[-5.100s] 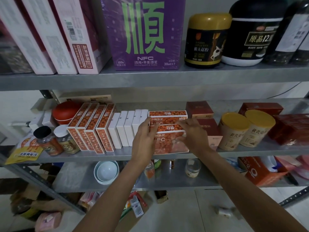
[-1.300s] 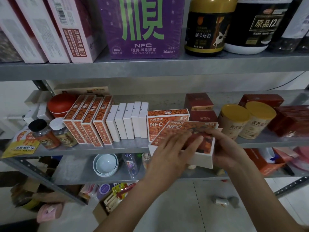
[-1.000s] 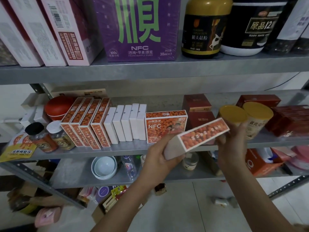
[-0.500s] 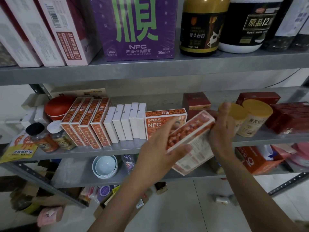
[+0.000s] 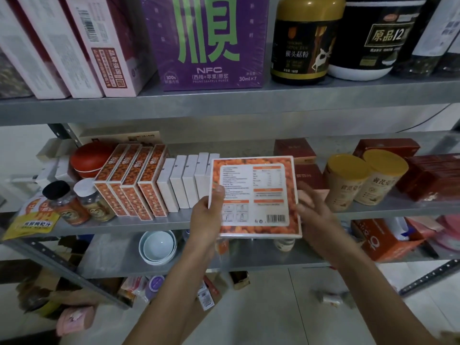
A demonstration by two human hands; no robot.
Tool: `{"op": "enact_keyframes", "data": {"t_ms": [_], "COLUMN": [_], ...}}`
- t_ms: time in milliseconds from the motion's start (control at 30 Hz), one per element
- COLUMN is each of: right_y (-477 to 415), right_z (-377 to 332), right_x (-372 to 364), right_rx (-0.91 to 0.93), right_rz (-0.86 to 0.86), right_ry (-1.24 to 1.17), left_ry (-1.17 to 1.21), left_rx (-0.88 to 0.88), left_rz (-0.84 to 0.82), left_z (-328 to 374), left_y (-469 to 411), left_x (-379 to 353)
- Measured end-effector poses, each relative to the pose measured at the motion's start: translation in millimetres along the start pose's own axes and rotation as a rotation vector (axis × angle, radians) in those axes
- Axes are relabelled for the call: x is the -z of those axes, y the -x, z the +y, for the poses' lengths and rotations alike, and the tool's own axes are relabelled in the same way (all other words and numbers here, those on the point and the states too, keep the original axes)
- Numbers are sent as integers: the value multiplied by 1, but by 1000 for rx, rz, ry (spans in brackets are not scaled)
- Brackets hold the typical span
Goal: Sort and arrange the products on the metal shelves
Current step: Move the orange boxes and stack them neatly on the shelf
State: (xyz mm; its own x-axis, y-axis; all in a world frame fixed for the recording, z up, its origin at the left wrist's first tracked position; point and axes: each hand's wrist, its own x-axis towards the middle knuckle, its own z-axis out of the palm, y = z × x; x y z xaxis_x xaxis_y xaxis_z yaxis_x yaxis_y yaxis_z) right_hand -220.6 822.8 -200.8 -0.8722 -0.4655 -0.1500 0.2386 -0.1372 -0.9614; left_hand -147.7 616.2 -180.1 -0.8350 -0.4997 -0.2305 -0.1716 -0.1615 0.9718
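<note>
— Fingers (image 5: 219, 192) of our left hand (image 5: 206, 217) and right hand (image 5: 313, 212) pinch the orange box (image 5: 254, 195) by its edges before the middle shelf (image 5: 149, 226).
— Placing step (we judge); next, stand it beside the white boxes (image 5: 184, 185).

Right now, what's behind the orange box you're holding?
Behind the orange box, white boxes show at its left edge, a dark red box at its right. The rest is covered.

orange box (image 5: 255, 197), upright, label side facing camera
</note>
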Motion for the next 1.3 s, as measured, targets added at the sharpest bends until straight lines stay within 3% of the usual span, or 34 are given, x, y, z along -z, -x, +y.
{"op": "enact_keyframes", "data": {"t_ms": [100,267,367,433,500,600,667,833,967,1100,1200,1300], "right_y": [3,4,9,14,19,26,30,40,29,-5,-24,-36], "right_z": [11,10,7,4,1,1,3,10,9,-10,-25,-28], "right_x": [-7,-13,-18,-24,-33,-52,-61,-66,-54,-21,6,20], "right_rx": [-96,-31,32,89,167,301,352,420,587,770,740,743], "right_rz": [-197,-159,-108,-37,51,125,67,-213,-33,264,117,28], "right_ry": [-130,-297,-253,-122,81,347,393,546,749,1128,1329,1320], "left_ry": [59,-10,-268,-450,-401,-195,-131,-33,-48,-166,-221,-217], "left_rx": [73,102,-80,-319,-390,-272,-273,-217,-230,-261,-277,-233], "left_rz": [0,-19,57,141,38,-255,-328,-208,-162,-329,-423,-483], "left_z": [-2,-2,-2,3,12,28,36,37,23,15,10,3], "left_y": [-3,-5,-5,3,15,37,46,46,32,23,14,-1], "left_x": [-5,-10,-11,-13,-18,-27,-29,-21,-11,1,7,12]}}
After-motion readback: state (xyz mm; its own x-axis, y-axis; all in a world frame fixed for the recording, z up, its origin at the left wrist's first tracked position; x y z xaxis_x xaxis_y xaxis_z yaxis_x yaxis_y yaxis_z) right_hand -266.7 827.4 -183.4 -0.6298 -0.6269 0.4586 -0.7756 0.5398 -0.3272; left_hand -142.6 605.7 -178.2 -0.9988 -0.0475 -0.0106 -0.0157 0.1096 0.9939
